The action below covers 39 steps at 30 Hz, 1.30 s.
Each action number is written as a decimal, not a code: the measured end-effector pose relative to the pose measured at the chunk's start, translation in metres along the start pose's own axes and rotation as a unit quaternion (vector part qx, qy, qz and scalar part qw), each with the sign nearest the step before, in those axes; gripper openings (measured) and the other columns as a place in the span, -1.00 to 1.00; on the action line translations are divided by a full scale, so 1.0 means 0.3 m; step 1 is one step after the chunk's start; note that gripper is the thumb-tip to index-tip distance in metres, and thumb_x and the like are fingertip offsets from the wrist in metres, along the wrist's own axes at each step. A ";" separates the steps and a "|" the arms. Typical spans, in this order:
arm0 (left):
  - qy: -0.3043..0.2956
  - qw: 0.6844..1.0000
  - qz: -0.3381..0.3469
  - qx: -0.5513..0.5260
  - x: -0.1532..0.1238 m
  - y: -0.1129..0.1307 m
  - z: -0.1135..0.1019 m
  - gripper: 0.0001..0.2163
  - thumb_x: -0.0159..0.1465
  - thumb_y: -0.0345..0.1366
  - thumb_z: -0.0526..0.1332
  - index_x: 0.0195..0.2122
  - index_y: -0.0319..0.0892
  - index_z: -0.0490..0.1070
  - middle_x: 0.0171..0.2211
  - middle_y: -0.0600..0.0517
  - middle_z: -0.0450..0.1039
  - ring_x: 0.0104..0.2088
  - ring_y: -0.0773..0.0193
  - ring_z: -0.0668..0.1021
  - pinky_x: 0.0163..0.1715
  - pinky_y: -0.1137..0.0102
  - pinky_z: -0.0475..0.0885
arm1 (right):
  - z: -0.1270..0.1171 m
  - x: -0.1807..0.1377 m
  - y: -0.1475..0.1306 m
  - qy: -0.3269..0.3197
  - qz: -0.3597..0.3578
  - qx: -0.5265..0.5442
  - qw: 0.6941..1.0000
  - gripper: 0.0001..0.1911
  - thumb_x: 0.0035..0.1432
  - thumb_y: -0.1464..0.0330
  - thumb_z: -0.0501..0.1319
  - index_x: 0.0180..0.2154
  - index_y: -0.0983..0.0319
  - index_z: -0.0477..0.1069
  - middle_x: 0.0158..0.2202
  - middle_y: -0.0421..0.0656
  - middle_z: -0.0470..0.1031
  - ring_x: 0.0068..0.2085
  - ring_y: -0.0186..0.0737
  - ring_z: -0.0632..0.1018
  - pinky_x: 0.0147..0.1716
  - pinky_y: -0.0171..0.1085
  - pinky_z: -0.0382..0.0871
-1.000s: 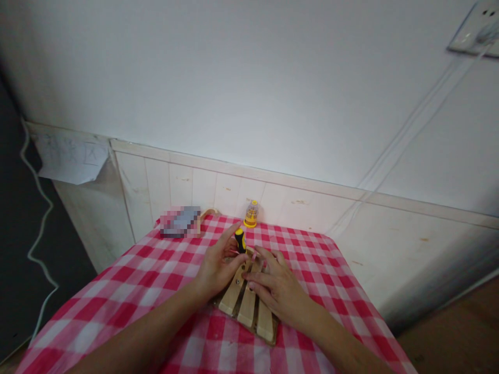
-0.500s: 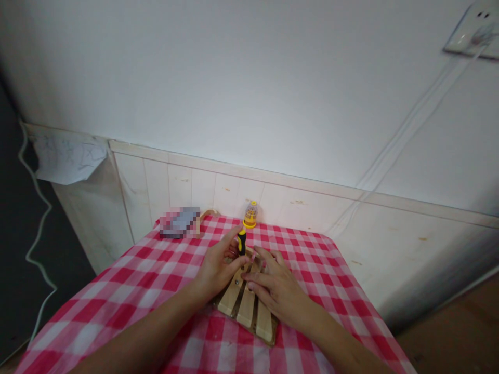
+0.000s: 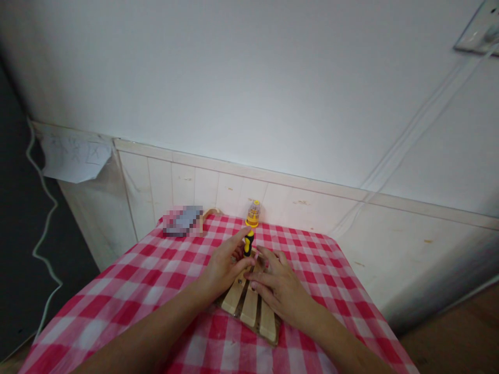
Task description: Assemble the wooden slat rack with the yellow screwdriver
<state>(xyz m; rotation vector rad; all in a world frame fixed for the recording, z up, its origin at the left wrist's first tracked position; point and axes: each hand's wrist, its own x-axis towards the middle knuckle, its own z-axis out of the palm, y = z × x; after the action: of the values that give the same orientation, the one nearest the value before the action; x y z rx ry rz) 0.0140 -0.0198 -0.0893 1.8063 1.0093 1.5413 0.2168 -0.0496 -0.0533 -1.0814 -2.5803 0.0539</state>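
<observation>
A small wooden slatted rack (image 3: 249, 309) lies on the red-and-white checked tablecloth (image 3: 156, 280). My left hand (image 3: 225, 266) is closed around a black-and-yellow screwdriver (image 3: 248, 244), which stands upright with its tip down at the rack's far end. Its index finger points forward beside the handle. My right hand (image 3: 278, 288) rests flat on the rack's slats, fingers spread, pressing it down just right of the screwdriver.
A yellow-capped clear container of screwdriver bits (image 3: 253, 213) stands at the table's far edge by the white panelled wall. A blurred grey object (image 3: 182, 221) lies at the far left corner. A white cable (image 3: 41, 208) hangs on the left. The table's right edge drops off near my right forearm.
The screwdriver handle has shifted slightly right and further from me, nearer the bit container. Both hands keep their places on the rack; the camera has shifted a little.
</observation>
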 end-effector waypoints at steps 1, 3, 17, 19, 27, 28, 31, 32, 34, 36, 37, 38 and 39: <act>-0.006 1.000 0.001 -0.004 0.000 0.001 -0.001 -0.35 0.22 -0.39 0.34 0.35 0.01 0.29 -0.18 0.06 0.58 -0.27 0.29 0.62 -0.22 0.39 0.58 | 0.000 0.000 0.000 -0.001 0.001 0.000 1.000 -0.71 0.39 0.34 0.23 0.06 -0.03 0.60 0.38 -0.08 0.20 0.26 0.14 0.30 0.23 0.18 0.33; -0.018 1.000 0.004 -0.016 -0.001 0.005 -0.002 -0.35 0.25 -0.38 0.31 0.38 0.02 0.26 -0.12 0.03 0.58 -0.22 0.27 0.64 -0.18 0.36 0.58 | 0.000 -0.001 0.000 -0.001 0.004 0.003 1.000 -0.71 0.40 0.33 0.23 0.06 -0.06 0.60 0.39 -0.10 0.19 0.26 0.13 0.29 0.23 0.18 0.33; -0.078 0.996 0.031 -0.024 0.002 0.032 -0.024 -0.38 0.35 -0.41 0.19 0.43 -0.06 0.16 -0.14 -0.01 0.58 -0.17 0.25 0.63 -0.11 0.36 0.55 | 0.003 -0.007 -0.001 0.000 0.004 0.004 1.000 -0.74 0.41 0.32 0.21 0.03 -0.03 0.61 0.42 -0.12 0.13 0.24 0.11 0.30 0.21 0.16 0.34; -0.085 0.996 0.029 -0.024 0.001 0.029 -0.025 -0.38 0.36 -0.43 0.17 0.44 -0.06 0.14 -0.13 -0.01 0.59 -0.15 0.23 0.63 -0.09 0.35 0.55 | 0.005 -0.008 0.002 -0.001 0.004 0.004 1.000 -0.74 0.41 0.31 0.21 0.03 -0.03 0.61 0.42 -0.11 0.13 0.25 0.11 0.29 0.22 0.16 0.33; -0.077 0.996 0.019 -0.046 -0.008 0.017 -0.021 -0.39 0.36 -0.44 0.17 0.43 -0.05 0.15 -0.07 -0.03 0.59 -0.09 0.19 0.64 -0.03 0.30 0.54 | -0.003 -0.003 -0.002 -0.007 0.007 0.009 1.000 -0.73 0.40 0.35 0.23 0.03 -0.04 0.61 0.42 -0.12 0.13 0.28 0.12 0.28 0.25 0.18 0.29; -0.067 0.996 0.016 -0.055 -0.009 0.017 -0.020 -0.39 0.36 -0.44 0.17 0.43 -0.04 0.15 -0.08 -0.03 0.58 -0.10 0.20 0.64 -0.05 0.31 0.54 | -0.004 -0.003 -0.002 -0.008 0.007 0.008 1.000 -0.73 0.40 0.34 0.23 0.03 -0.04 0.61 0.42 -0.12 0.13 0.28 0.13 0.28 0.25 0.18 0.29; -0.033 0.995 0.012 -0.093 -0.017 0.022 -0.026 -0.39 0.38 -0.42 0.18 0.44 0.01 0.12 -0.09 -0.01 0.55 -0.11 0.24 0.62 -0.06 0.33 0.53 | -0.002 -0.005 0.000 -0.005 0.006 0.001 1.000 -0.73 0.41 0.31 0.22 0.05 -0.05 0.61 0.43 -0.12 0.12 0.27 0.13 0.28 0.25 0.18 0.29; -0.027 0.994 0.009 -0.103 -0.021 0.027 -0.030 -0.39 0.38 -0.42 0.18 0.44 0.03 0.11 -0.10 0.01 0.54 -0.11 0.25 0.62 -0.07 0.33 0.53 | -0.001 -0.005 0.001 -0.003 0.005 0.000 1.000 -0.73 0.41 0.30 0.22 0.05 -0.06 0.60 0.43 -0.13 0.12 0.27 0.13 0.28 0.25 0.18 0.30; -0.023 0.993 -0.009 -0.112 -0.030 0.039 -0.042 -0.37 0.37 -0.42 0.21 0.43 0.04 0.12 -0.12 0.02 0.53 -0.14 0.27 0.61 -0.11 0.35 0.53 | 0.000 -0.006 0.002 0.003 0.001 -0.003 1.000 -0.71 0.41 0.31 0.22 0.07 -0.07 0.59 0.42 -0.12 0.13 0.27 0.13 0.28 0.24 0.18 0.31; -0.025 0.993 -0.037 -0.110 -0.039 0.052 -0.057 -0.35 0.33 -0.42 0.23 0.43 0.03 0.12 -0.14 0.03 0.52 -0.19 0.28 0.61 -0.19 0.38 0.53 | 0.000 -0.005 0.002 0.007 -0.003 -0.004 1.000 -0.70 0.41 0.31 0.22 0.09 -0.07 0.58 0.42 -0.12 0.15 0.26 0.12 0.29 0.23 0.18 0.32; -0.027 0.993 -0.047 -0.107 -0.043 0.058 -0.063 -0.33 0.31 -0.42 0.25 0.43 0.02 0.12 -0.16 0.03 0.51 -0.23 0.29 0.61 -0.25 0.40 0.52 | -0.001 -0.005 0.002 0.007 -0.003 -0.005 1.000 -0.70 0.41 0.31 0.22 0.09 -0.07 0.58 0.41 -0.11 0.16 0.26 0.12 0.30 0.23 0.17 0.33; -0.030 0.993 -0.052 -0.105 -0.045 0.062 -0.069 -0.32 0.30 -0.41 0.27 0.43 0.01 0.12 -0.18 0.04 0.51 -0.25 0.29 0.60 -0.29 0.41 0.51 | -0.001 -0.004 0.002 0.007 -0.004 -0.006 1.000 -0.70 0.41 0.32 0.22 0.10 -0.06 0.58 0.41 -0.11 0.16 0.26 0.11 0.30 0.22 0.17 0.33; -0.033 0.993 -0.053 -0.102 -0.047 0.065 -0.073 -0.31 0.28 -0.41 0.28 0.42 0.00 0.14 -0.20 0.05 0.50 -0.27 0.29 0.59 -0.33 0.43 0.50 | -0.001 -0.004 0.001 0.006 -0.004 -0.007 1.000 -0.70 0.41 0.32 0.23 0.10 -0.06 0.58 0.40 -0.11 0.17 0.26 0.11 0.30 0.22 0.17 0.33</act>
<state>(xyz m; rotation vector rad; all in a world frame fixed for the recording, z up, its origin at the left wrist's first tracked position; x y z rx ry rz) -0.0046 -0.0438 -0.0776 1.6244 0.8688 1.4550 0.2179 -0.0501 -0.0533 -1.0740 -2.5780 0.0281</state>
